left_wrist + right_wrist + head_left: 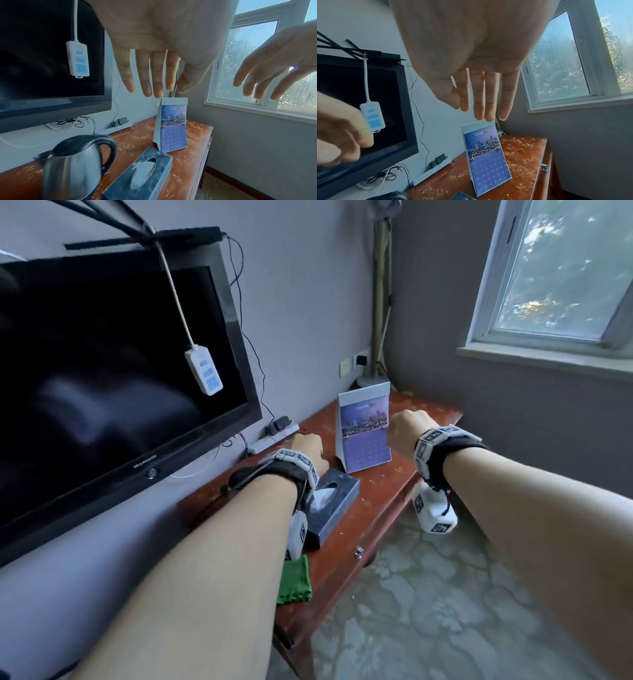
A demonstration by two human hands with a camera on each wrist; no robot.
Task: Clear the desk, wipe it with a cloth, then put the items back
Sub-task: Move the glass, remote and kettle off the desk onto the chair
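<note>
A worn red-brown desk (380, 491) carries a standing purple calendar (363, 433), a dark tissue box (330, 505) and a green cloth (294, 580) near its front end. A steel kettle (75, 166) stands beside the tissue box (142, 174); my left arm hides it in the head view. My left hand (306, 450) hovers above the kettle and box with straight fingers (145, 75), holding nothing. My right hand (406, 429) hangs just right of the calendar, its fingers (486, 94) straight above the calendar's top edge (477, 124), holding nothing.
A black TV (113, 371) hangs on the wall at the left, with a white power strip (203, 369) dangling in front of it. Another power strip (270, 438) with cables lies at the desk's back. A window (565, 268) is at the right, patterned floor (445, 594) below.
</note>
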